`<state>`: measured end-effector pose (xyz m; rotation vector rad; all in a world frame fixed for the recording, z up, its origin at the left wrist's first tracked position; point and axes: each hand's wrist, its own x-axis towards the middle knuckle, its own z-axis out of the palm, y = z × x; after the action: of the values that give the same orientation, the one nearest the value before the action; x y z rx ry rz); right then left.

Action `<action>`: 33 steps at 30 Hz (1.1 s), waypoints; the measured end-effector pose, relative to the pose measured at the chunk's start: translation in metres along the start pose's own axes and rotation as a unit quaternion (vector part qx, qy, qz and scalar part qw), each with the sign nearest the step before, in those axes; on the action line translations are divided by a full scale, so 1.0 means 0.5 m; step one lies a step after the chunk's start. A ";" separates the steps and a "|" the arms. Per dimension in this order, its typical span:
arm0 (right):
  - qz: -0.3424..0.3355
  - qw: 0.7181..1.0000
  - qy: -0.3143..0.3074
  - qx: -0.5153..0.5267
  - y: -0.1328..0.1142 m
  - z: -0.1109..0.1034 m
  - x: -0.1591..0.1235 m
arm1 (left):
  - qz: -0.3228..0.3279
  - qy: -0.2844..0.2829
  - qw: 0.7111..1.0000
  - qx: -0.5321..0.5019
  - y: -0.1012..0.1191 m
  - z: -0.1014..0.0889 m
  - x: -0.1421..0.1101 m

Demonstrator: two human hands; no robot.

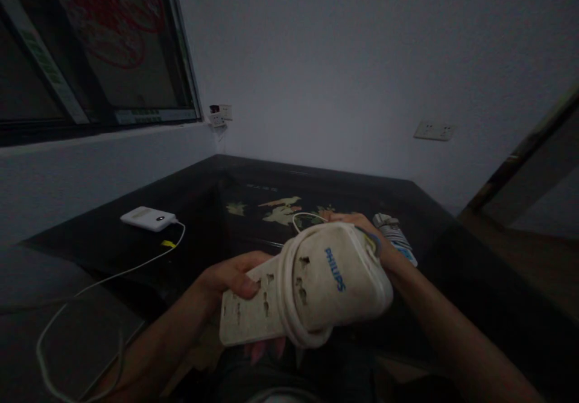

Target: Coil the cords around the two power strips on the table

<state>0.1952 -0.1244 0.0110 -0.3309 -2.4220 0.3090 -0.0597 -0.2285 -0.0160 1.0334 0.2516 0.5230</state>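
Note:
My left hand (235,276) grips the left end of a worn white Philips power strip (335,273), thumb on top over the sockets and fingertips showing beneath it. The strip is tilted, its socket side facing me. Its thick white cord (289,306) is wound around the middle. My right hand (357,222) is closed at the far right side of the strip, partly hidden behind it. A loop of the cord stands out at its fingertips, and the fingers appear to hold it. Bluish and yellow strands show at the strip's right end.
A dark table (190,180) with a bird-and-flower picture lies below. On its left is a white power bank (149,218) with a thin white cable (113,273) trailing toward me. Another cord-wrapped bundle (393,237) lies at right. Wall sockets (434,130) and a window (104,47) are behind.

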 end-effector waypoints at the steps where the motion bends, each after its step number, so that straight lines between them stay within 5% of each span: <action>1: -0.019 0.999 -0.031 0.027 0.008 -0.002 0.010 | -0.019 -0.004 0.999 0.048 0.014 -0.010 -0.003; 3: -0.043 0.995 -0.088 0.000 0.017 -0.005 0.031 | -0.074 -0.004 0.973 0.220 0.046 -0.022 -0.009; 7: -0.049 0.963 -0.190 -0.187 0.010 -0.004 0.073 | -0.139 0.006 0.832 0.536 0.095 -0.002 -0.016; 11: -0.061 0.920 -0.203 -0.329 -0.011 0.013 0.107 | -0.185 0.073 0.707 0.679 0.100 0.030 -0.014; 15: -0.062 0.906 -0.174 -0.381 -0.028 0.030 0.127 | -0.203 0.142 0.613 0.750 0.090 0.019 -0.010; 21: -0.021 0.907 -0.159 -0.390 -0.055 0.043 0.134 | -0.211 0.201 0.553 0.780 0.092 -0.017 -0.012; 33: 0.190 0.924 -0.138 -0.302 -0.062 0.082 0.132 | -0.206 0.307 0.455 0.810 0.091 -0.078 -0.040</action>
<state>0.1148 -0.1383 0.0282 -1.1039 -2.6738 -0.2627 -0.1072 -0.1916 0.0034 2.4973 1.9137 -0.0165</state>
